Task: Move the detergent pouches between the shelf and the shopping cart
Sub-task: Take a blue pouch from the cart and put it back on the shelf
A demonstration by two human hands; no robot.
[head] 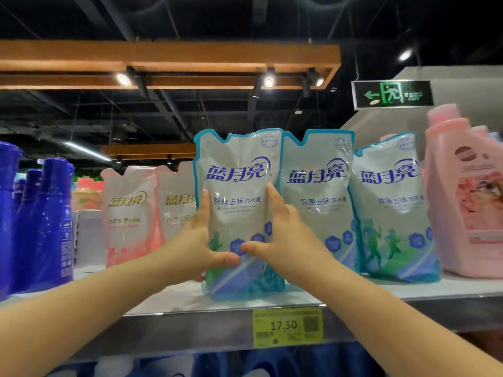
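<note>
Counted on the grey metal shelf (190, 325): three blue-edged clear plastic detergent pouches, upright, namely the leftmost pouch (239, 186), middle pouch (317, 186) and right pouch (389, 191). Two pink detergent pouches (130, 213) stand further left. The left hand (198, 246) and right hand (288, 240) grip the leftmost pouch, fingers (203, 205) wrapped round its side edges and thumbs pressed on its front. Its base is at the shelf's front.

Left hand (198, 240) and right hand (285, 240): most fingers vanish behind the front pouch (239, 191). It also covers the left edge of the next pouch (317, 202). The pink bottle (468, 202) is cut off at the right edge, the blue bottles (40, 227) at the left. The small print on the price tag (287, 326) is too blurry to read.
</note>
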